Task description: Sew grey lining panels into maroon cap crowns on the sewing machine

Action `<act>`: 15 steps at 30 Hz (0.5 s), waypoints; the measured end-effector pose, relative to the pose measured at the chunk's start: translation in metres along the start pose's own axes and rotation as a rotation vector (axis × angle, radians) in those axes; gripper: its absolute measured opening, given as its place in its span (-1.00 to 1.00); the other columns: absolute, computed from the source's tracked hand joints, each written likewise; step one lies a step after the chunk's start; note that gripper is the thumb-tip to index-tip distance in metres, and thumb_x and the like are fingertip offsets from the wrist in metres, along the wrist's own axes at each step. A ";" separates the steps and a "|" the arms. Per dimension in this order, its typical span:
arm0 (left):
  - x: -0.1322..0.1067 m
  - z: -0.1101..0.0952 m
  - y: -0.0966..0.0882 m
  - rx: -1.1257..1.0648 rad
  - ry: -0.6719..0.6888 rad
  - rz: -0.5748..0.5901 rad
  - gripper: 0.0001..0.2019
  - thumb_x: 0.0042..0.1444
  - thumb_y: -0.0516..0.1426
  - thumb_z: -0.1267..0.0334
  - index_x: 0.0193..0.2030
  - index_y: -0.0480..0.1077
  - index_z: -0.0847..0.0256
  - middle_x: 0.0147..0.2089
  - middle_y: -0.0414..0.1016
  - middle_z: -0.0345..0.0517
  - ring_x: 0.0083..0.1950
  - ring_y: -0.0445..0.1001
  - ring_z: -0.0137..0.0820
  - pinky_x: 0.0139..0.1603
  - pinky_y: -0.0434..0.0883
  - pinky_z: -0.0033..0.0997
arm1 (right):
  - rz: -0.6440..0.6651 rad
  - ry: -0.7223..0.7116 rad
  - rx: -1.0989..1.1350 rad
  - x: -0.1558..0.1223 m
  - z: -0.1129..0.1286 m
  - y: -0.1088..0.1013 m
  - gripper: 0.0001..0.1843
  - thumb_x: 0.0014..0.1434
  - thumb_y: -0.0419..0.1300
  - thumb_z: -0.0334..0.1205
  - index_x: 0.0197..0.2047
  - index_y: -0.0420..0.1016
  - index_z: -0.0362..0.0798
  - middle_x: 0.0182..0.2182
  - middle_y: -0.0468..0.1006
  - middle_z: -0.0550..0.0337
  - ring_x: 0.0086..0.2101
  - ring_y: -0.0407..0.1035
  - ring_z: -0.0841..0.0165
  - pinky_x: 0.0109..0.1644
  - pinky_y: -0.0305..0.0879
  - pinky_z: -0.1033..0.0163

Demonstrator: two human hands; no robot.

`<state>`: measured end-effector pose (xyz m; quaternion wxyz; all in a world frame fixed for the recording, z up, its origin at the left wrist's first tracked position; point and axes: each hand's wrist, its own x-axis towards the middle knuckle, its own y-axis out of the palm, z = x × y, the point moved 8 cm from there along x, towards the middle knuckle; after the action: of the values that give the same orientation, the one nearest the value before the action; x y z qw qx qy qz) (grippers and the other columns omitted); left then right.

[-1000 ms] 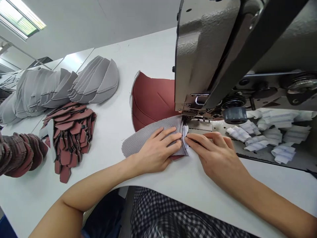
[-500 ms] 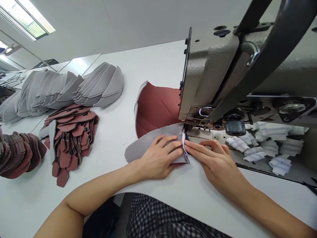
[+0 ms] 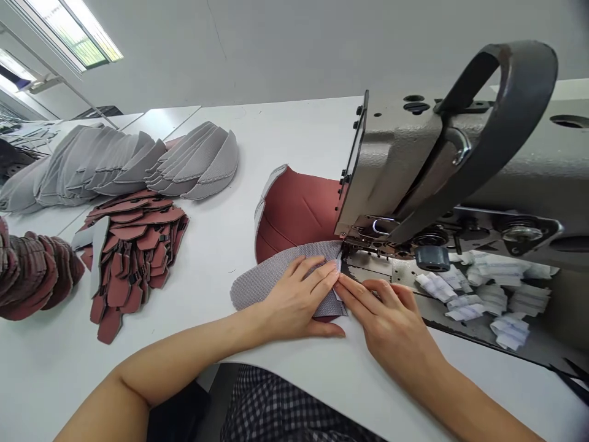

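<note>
A grey mesh fabric piece (image 3: 257,283) lies partly over a larger dark-red padded panel (image 3: 294,212) on the white table. Its right end runs under the sewing machine's needle area (image 3: 350,245), where the needle is hidden. My left hand (image 3: 294,298) rests flat on the mesh, fingers spread and thumb out toward the front edge. Against the mesh's right edge, the fingertips of my right hand (image 3: 386,322) press together on a white strip (image 3: 337,296), mostly covered by the fingers. The right thumb is hidden.
The sewing machine (image 3: 414,178) rises close on the right. Several folded white fabric pieces (image 3: 492,298) lie on its bed, beside black scissors-like blades (image 3: 570,377). Stacks of grey mesh pieces (image 3: 110,162), red padded parts (image 3: 124,264) and dark-red pieces (image 3: 37,276) cover the left side.
My left fingers have slid forward and right to the mesh's edge, meeting the right fingertips. Less of the white strip shows. The left thumb has come out, and the camera view has tilted up slightly.
</note>
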<state>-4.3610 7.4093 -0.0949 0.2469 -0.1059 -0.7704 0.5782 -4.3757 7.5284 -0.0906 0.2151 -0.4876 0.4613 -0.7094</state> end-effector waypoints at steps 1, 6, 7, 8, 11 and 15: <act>-0.001 0.001 0.000 -0.008 -0.022 0.004 -0.06 0.09 0.12 -0.38 0.35 0.15 0.38 0.33 0.34 0.33 0.43 0.14 0.14 0.37 0.19 0.31 | 0.010 0.003 -0.005 0.000 0.000 0.001 -0.51 0.22 0.01 -0.59 0.16 0.46 -0.18 0.15 0.52 0.17 -0.08 0.28 0.16 -0.03 0.13 0.01; 0.000 0.001 -0.001 -0.045 -0.020 0.013 -0.09 0.09 0.14 -0.35 0.33 0.18 0.41 0.32 0.35 0.33 0.44 0.15 0.17 0.39 0.15 0.36 | 0.024 0.027 -0.015 0.003 -0.002 0.003 -0.52 0.25 0.00 -0.58 0.17 0.45 -0.13 0.14 0.53 0.17 -0.07 0.32 0.17 -0.03 0.15 0.01; 0.001 0.002 -0.002 -0.047 -0.023 0.010 -0.10 0.11 0.14 -0.33 0.34 0.18 0.40 0.31 0.36 0.33 0.44 0.15 0.16 0.39 0.15 0.35 | 0.022 0.031 -0.015 0.004 -0.002 0.002 -0.54 0.26 0.01 -0.57 0.16 0.45 -0.13 0.13 0.54 0.16 -0.07 0.33 0.18 -0.03 0.15 0.02; 0.001 0.002 -0.002 -0.046 -0.027 0.008 -0.12 0.13 0.14 -0.31 0.35 0.17 0.40 0.31 0.36 0.32 0.44 0.15 0.15 0.39 0.16 0.35 | 0.021 0.033 -0.017 0.005 -0.002 0.002 -0.55 0.27 0.01 -0.56 0.16 0.45 -0.12 0.12 0.54 0.16 -0.08 0.34 0.18 -0.04 0.16 0.02; 0.004 0.003 0.000 -0.041 -0.040 0.013 -0.13 0.14 0.14 -0.29 0.36 0.16 0.40 0.34 0.33 0.32 0.44 0.14 0.17 0.38 0.16 0.37 | 0.012 0.030 -0.038 0.010 -0.003 -0.001 -0.58 0.27 0.02 -0.56 0.12 0.47 -0.13 0.08 0.56 0.18 -0.09 0.34 0.19 -0.05 0.17 0.01; 0.013 0.007 0.003 -0.048 -0.044 0.017 -0.11 0.13 0.14 -0.30 0.36 0.16 0.40 0.36 0.31 0.31 0.44 0.13 0.16 0.38 0.16 0.38 | -0.014 0.011 -0.068 0.017 -0.007 -0.004 -0.60 0.23 0.04 -0.59 0.06 0.50 -0.15 0.05 0.59 0.22 -0.12 0.34 0.18 -0.08 0.18 0.01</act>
<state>-4.3762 7.4101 -0.0957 0.2224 -0.1057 -0.7885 0.5636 -4.3890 7.5205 -0.0790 0.1910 -0.4939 0.4829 -0.6974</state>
